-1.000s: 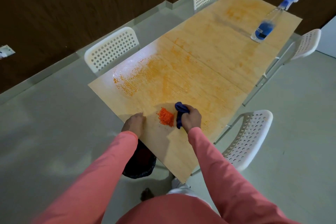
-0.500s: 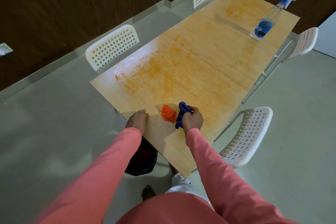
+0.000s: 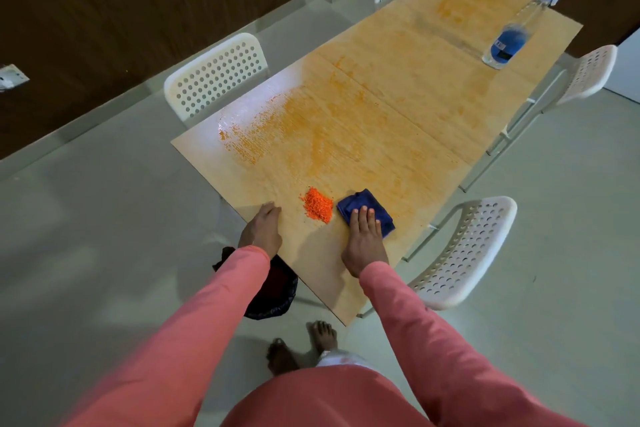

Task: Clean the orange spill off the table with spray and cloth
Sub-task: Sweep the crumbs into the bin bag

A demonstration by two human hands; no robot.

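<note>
A right hand (image 3: pixel 363 239) presses flat on the blue cloth (image 3: pixel 367 208) beside heaped orange granules (image 3: pixel 317 205); the left hand (image 3: pixel 261 230) rests uncurled at the desk (image 3: pixel 433 104) edge, where a hasty sweep could scatter the pile to the floor.

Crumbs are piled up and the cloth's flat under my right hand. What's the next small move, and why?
Probably push the cloth left with the right hand, sweeping the orange pile toward the table edge where the left hand waits. The pile sits just left of the cloth, and a dark bin stands below that edge to catch it.
</note>
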